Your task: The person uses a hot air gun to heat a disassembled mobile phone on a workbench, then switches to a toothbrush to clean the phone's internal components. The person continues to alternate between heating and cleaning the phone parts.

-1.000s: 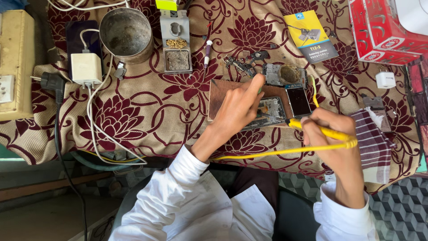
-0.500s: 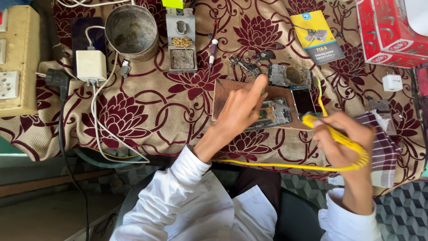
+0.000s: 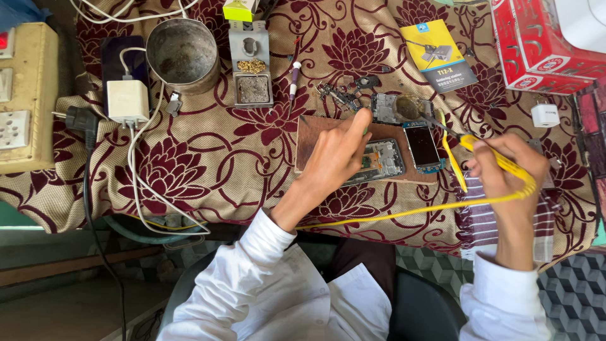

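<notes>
The left hand (image 3: 334, 155) lies over the opened grey phone body with exposed circuit board (image 3: 384, 159), fingers bent down and pressing on it, index finger stretched toward the far edge; that phone lies on a flat brown wooden work board (image 3: 309, 136) on the desk covered in a maroon flower-patterned cloth (image 3: 208, 158). The right hand (image 3: 508, 167) has its fingers closed round the yellow-handled soldering iron (image 3: 486, 151), whose dark tip points toward the round brownish cleaning pad (image 3: 409, 108) just beyond a second small dark-screened phone part (image 3: 421, 146). To do this well, I judge the left hand should hold the board flat, bare fingers clear of the hot tip, and the yellow coiled cable (image 3: 391, 215) should stay slack.
</notes>
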